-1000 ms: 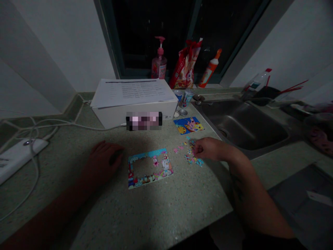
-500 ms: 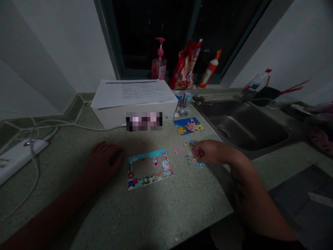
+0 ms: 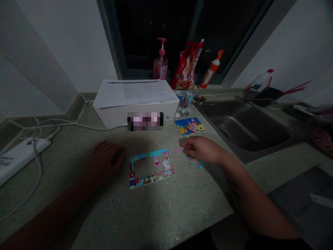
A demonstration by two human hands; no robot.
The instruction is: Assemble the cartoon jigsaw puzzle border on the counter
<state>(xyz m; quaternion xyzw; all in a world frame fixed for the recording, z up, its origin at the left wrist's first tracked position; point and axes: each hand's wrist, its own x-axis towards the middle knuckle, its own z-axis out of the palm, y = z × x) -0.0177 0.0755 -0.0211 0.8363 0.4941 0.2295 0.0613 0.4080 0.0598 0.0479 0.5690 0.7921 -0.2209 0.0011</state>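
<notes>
A partly assembled jigsaw puzzle (image 3: 168,163) lies flat on the counter, its border joined around a gap. Inside it, toward the right, sits a pink cartoon character section (image 3: 156,161). My left hand (image 3: 108,158) rests open on the counter, left of the puzzle and apart from it. My right hand (image 3: 204,149) is over the near edge of a pile of loose puzzle pieces (image 3: 194,162), partly covering it. Its fingers are pinched together beside some loose pink pieces (image 3: 177,151); what is between the fingertips is hidden.
A blue picture card (image 3: 190,125) lies behind the pile. Behind the puzzle stand a pixelated phone-like object (image 3: 145,121) and a white box (image 3: 111,116) with papers on top. Cans (image 3: 187,99) stand beside it. A metal sink (image 3: 249,128) is at right, a power strip (image 3: 23,154) at left.
My right hand has moved left and slightly up from the loose pile to beside the pink pieces. The left hand stays on the counter. The whole view has shifted slightly.
</notes>
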